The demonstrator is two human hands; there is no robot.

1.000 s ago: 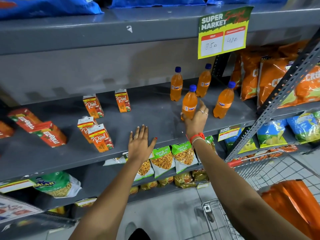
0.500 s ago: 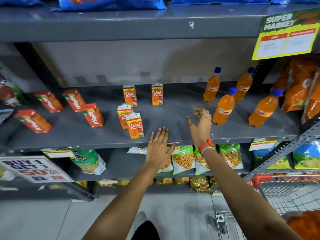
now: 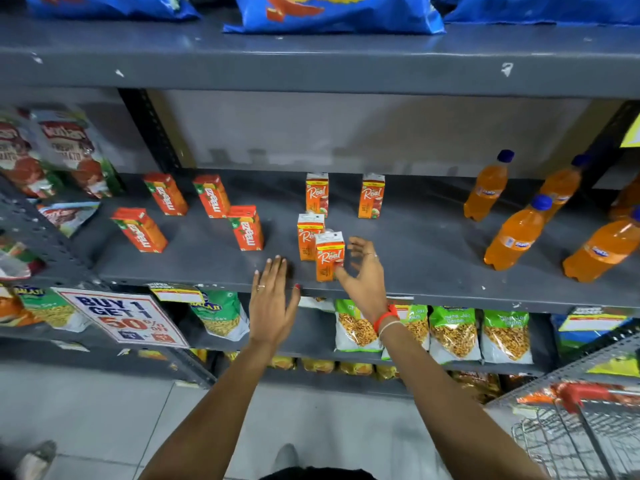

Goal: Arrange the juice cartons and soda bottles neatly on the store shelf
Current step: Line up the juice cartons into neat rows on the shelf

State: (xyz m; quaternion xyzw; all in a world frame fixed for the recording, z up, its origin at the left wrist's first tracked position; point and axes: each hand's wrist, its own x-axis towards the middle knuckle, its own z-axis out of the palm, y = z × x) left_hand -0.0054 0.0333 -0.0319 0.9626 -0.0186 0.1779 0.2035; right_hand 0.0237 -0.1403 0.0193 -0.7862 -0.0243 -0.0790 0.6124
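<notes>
On the grey middle shelf [image 3: 415, 244] stand several orange Real juice cartons: two at the back [image 3: 317, 194] and two bunched near the front edge. My right hand [image 3: 362, 271] is open beside the front Real carton [image 3: 329, 256], thumb at its lower right corner, fingers spread and not closed around it. My left hand [image 3: 272, 299] lies flat and open on the shelf's front edge, left of that carton. Several red Maaza cartons [image 3: 246, 228] stand scattered to the left. Several orange soda bottles [image 3: 516, 233] with blue caps stand at the right.
Blue snack bags [image 3: 332, 12] lie on the shelf above. Snack packets [image 3: 453, 332] fill the shelf below, beside a "Buy 1 Get 1" sign [image 3: 121, 317]. A wire shopping cart [image 3: 581, 431] with a red handle sits at the lower right. Ketchup pouches [image 3: 52, 150] hang at the left.
My right hand has left the soda bottle and moved left to the front Real carton. My view has swung left, and my left hand has stayed flat on the shelf edge.
</notes>
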